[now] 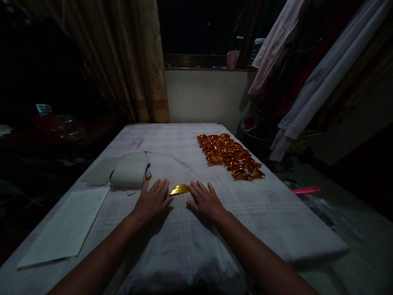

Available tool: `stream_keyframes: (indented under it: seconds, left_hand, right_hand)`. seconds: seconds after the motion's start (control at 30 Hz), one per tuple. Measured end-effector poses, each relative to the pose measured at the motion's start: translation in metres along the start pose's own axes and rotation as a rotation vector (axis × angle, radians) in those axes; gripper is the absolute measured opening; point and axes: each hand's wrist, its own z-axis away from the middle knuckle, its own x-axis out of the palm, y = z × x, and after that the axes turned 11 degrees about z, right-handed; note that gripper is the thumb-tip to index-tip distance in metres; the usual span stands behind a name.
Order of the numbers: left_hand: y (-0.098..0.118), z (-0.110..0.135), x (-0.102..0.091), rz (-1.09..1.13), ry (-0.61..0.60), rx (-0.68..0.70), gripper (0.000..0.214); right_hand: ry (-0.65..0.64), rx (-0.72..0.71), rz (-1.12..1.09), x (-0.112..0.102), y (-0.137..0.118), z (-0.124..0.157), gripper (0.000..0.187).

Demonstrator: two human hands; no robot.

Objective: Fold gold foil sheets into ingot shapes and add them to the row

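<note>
A folded gold paper piece (179,189) lies on the white cloth-covered table (276,221) between my two hands. My left hand (153,200) rests flat on the cloth just left of it, fingers stretched out, thumb close to the gold piece. My right hand (204,200) lies flat just right of it, fingers spread, holding nothing. A heap of several folded gold pieces (230,155) sits further back on the right. A stack of pale paper sheets (130,172) with a gold edge showing lies left of my left hand.
A large white sheet (67,227) lies at the table's left front. Beige curtains (135,61) hang behind the table, and clothes (307,73) hang at the right. A pink object (305,190) lies on the floor right of the table.
</note>
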Motion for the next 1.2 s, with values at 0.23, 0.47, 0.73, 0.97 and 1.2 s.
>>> stream_keyframes:
  seconds: [0.23, 0.47, 0.73, 0.97, 1.2]
  left_hand:
    - [0.039, -0.025, 0.032, 0.132, 0.009, 0.012, 0.052]
    - [0.011, -0.007, 0.029, 0.21, 0.115, -0.017, 0.045]
    - [0.018, -0.02, 0.025, 0.327, 0.313, -0.012, 0.02]
    - [0.018, -0.018, 0.019, 0.397, 0.366, 0.053, 0.023]
    - [0.013, -0.017, 0.009, 0.555, 0.323, 0.146, 0.023]
  right_hand:
    - [0.051, -0.01, -0.018, 0.004, 0.001, 0.001, 0.062]
    - [0.115, 0.005, -0.058, 0.001, -0.001, 0.004, 0.054]
    - [0.369, 0.089, -0.121, 0.026, 0.01, 0.002, 0.047]
    - [0.596, 0.057, -0.222, 0.046, 0.023, -0.003, 0.053]
    - [0.534, 0.015, -0.284, 0.034, 0.03, -0.005, 0.049]
